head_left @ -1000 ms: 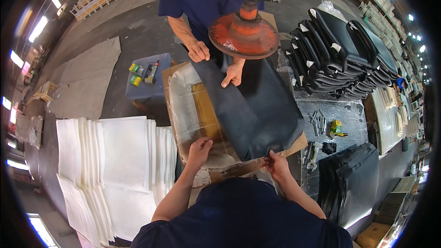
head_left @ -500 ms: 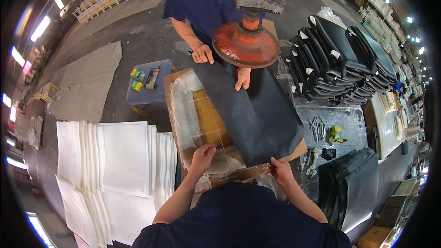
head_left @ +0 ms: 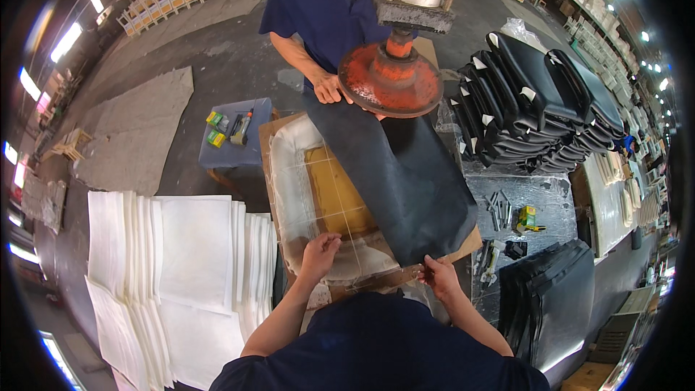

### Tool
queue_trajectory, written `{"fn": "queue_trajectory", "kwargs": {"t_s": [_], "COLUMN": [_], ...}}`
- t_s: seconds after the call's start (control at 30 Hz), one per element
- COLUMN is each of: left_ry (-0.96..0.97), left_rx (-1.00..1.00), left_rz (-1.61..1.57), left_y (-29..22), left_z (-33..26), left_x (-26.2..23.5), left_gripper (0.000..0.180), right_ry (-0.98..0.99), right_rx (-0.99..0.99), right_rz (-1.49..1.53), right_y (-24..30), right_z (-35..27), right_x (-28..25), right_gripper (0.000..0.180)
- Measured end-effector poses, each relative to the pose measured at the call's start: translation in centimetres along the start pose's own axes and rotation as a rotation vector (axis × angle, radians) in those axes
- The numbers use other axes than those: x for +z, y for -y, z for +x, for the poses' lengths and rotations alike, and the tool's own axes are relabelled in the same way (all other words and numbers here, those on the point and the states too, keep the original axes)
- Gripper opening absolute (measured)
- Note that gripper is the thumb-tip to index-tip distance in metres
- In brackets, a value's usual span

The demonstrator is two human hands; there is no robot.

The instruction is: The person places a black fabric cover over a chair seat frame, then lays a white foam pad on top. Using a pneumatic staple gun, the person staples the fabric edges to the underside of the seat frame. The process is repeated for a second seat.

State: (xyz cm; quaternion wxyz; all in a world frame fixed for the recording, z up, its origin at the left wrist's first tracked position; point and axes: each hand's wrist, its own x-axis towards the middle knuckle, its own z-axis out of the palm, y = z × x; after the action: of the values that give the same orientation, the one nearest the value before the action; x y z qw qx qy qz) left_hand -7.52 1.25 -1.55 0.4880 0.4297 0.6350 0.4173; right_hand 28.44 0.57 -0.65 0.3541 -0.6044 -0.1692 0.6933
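A black leather-like sheet (head_left: 423,206) lies slantwise over the right part of a tray-like frame lined with pale padding (head_left: 291,174). My right hand (head_left: 439,276) is closed at the sheet's near edge, thumb and fingers pinched there. Over the near left of the frame, my left hand (head_left: 321,255) hovers with its fingertips pressed together; whatever they hold is too small to make out. Thin white strings (head_left: 334,179) cross the yellowish board (head_left: 326,199) inside the frame, close to my left fingers. Across from me, a co-worker's hand (head_left: 329,89) touches the sheet's far end.
Above the far end hangs an orange-red press disc (head_left: 391,81). White sheets (head_left: 195,253) are stacked at left, black sheets (head_left: 554,297) at near right. Black padded cushions (head_left: 539,94) pile up at far right, beyond loose tools (head_left: 499,208). A blue-grey stool (head_left: 235,130) carries small boxes.
The co-worker's other hand has drawn back from the middle of the sheet to beneath the disc, mostly hidden now. The sheet's far part has shifted slightly. My hands have hardly moved.
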Motion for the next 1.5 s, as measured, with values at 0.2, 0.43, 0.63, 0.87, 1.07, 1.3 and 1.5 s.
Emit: {"fn": "queue_trajectory", "kwargs": {"t_s": [0.2, 0.43, 0.63, 0.87, 1.07, 1.3, 1.5], "left_ry": [0.026, 0.060, 0.020, -0.207, -0.259, 0.054, 0.760], "left_rx": [-0.015, -0.054, -0.060, -0.364, -0.434, 0.688, 1.033], "left_rz": [-0.019, 0.003, -0.049, -0.623, -0.576, 0.637, 1.325], "left_y": [0.0, -0.2, 0.0, -0.3, -1.7, -10.0, -11.7], "left_z": [0.3, 0.6, 0.6, 0.7, 2.2, 1.5, 5.7], "left_x": [-0.2, -0.3, -0.1, -1.1, -2.4, 2.6, 4.3], "left_gripper": [0.029, 0.028, 0.030, 0.051, 0.050, 0.048, 0.028], "right_ry": [0.006, 0.005, 0.026, 0.047, 0.069, -0.088, -0.254], "right_rx": [0.005, 0.005, 0.018, 0.000, 0.040, -0.132, -0.269], "right_rz": [0.045, 0.041, 0.031, 0.052, 0.126, 0.419, 0.643], "right_y": [-0.2, -0.3, -0.1, -0.5, -0.4, 2.0, 6.8], "right_z": [0.4, 0.5, 0.6, 0.8, 0.7, 2.8, 5.3], "right_x": [0.0, 0.1, 0.1, -0.2, -0.3, -4.7, -5.3], "right_gripper": [0.028, 0.029, 0.029, 0.031, 0.034, 0.030, 0.039]}}
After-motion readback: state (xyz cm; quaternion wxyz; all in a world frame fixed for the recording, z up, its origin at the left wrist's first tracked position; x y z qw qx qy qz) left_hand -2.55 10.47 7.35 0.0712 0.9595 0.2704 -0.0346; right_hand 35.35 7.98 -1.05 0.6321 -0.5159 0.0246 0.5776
